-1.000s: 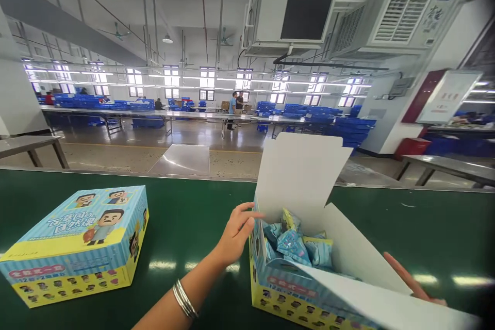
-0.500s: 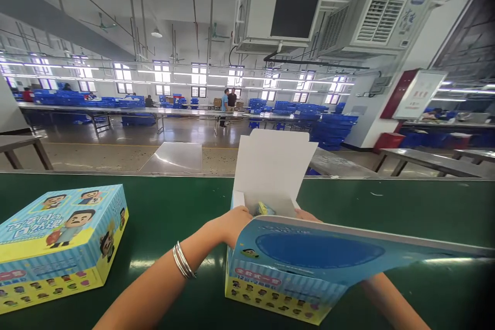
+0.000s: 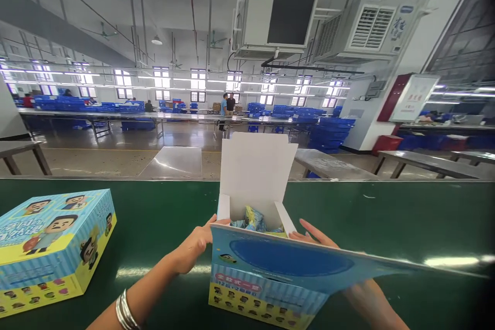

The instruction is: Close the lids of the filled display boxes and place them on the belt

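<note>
On green table [image 3: 162, 201], open box [image 3: 266, 289] mouth-up

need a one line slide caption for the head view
Left hand and right hand flank an open box of packets, a closed box nearby.

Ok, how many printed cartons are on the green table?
2: the closed carton at the left, cut by the picture's edge, and the open carton between the left hand and right hand. More could lie out of view.
</note>
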Tool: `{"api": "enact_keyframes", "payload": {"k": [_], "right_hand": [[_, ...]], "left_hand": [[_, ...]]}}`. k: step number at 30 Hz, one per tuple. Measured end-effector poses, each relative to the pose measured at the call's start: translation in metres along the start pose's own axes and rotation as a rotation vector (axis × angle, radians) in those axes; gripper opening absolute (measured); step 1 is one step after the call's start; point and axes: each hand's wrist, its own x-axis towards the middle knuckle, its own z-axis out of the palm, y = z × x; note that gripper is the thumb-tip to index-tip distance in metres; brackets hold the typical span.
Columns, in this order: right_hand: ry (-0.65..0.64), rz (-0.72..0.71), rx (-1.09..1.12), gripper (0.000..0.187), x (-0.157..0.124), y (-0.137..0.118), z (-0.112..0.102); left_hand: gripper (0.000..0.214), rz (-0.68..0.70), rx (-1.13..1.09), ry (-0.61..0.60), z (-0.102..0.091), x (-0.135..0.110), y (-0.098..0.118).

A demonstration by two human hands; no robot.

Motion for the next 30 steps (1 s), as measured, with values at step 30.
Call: {"api": "enact_keyframes", "payload": {"k": [30], "right_hand": [[-0.259, -0.241, -0.877, 0.05, 0.131, -0.104, 0.142]], "left_hand": [[0.047, -0.51, -0.81, 0.374, -0.072, 0.046, -0.015]]}}
